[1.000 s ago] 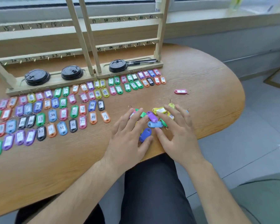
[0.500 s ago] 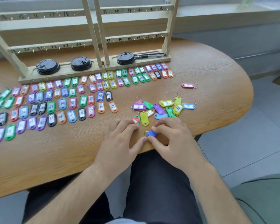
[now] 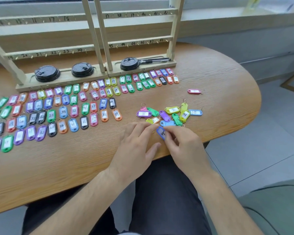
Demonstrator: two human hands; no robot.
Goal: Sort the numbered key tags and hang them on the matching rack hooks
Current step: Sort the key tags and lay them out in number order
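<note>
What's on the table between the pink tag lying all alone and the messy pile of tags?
Nothing. In the head view, only bare wooden table shows between the lone pink tag and the messy pile.

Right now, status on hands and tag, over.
Right hand pinching blue tag, label showing. Left hand open beside it. Loose pile of tags just beyond; visible rack hooks bare.

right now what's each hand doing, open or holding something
Left hand: open, fingers fairly straight, holding nothing.
Right hand: pinching the blue plastic key tag by its lower end.
</note>
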